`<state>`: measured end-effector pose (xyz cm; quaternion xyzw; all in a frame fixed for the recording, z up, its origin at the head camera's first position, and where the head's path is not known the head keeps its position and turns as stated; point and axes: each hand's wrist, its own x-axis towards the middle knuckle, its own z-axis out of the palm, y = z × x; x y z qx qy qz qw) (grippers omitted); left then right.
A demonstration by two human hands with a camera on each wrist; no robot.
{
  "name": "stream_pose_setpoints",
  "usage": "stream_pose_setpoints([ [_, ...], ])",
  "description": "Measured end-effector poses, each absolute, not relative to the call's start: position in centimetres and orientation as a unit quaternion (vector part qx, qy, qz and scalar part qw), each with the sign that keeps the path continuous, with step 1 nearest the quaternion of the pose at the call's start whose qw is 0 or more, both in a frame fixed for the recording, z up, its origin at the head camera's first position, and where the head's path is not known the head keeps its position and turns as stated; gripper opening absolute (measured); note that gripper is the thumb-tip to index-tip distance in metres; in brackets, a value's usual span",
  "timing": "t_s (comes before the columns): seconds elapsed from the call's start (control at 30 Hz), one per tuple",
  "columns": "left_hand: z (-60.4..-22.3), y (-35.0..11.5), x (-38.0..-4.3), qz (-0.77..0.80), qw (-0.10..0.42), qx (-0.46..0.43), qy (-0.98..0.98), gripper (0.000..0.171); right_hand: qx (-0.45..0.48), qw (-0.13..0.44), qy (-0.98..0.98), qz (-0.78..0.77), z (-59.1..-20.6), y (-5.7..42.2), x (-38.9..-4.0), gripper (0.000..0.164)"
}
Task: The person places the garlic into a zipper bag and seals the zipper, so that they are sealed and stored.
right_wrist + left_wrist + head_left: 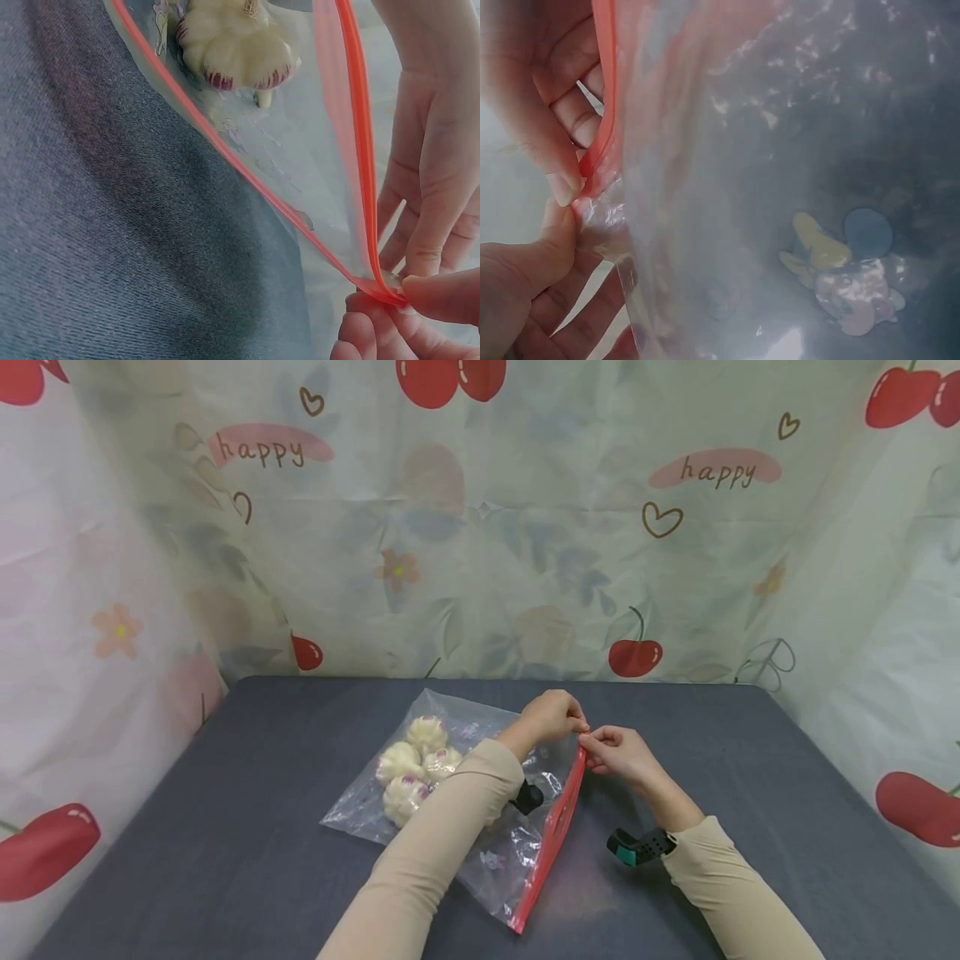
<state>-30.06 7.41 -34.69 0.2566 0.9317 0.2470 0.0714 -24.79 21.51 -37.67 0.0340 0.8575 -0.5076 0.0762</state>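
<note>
A clear zip bag (480, 710) with a red zip strip (551, 839) lies on the dark table, its far corner raised. Several garlic bulbs (401, 762) rest inside, toward its left end. My left hand (553, 714) reaches across the bag and pinches the far end of the red strip. Right beside it, my right hand (618, 753) pinches the same corner between thumb and fingers. In the right wrist view the two red edges (365, 150) stand apart, meeting at the pinched corner, with a garlic bulb (236, 45) seen between them. My left forearm hides part of the bag.
The dark table (247, 827) has a patterned curtain (480, 568) behind it and at both sides. A black strap with a green part (637, 847) is at my right wrist. Another black device (528, 797) shows below my left wrist, over the bag.
</note>
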Motion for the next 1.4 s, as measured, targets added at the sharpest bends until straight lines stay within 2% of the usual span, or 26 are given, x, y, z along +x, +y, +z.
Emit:
stream_pose_setpoints([
  [1.4,-35.0,6.4,-30.1,0.285,0.040,0.227,0.931,0.016,-0.023,0.086,0.871,-0.483,-38.7,20.2,-23.0,0.027],
])
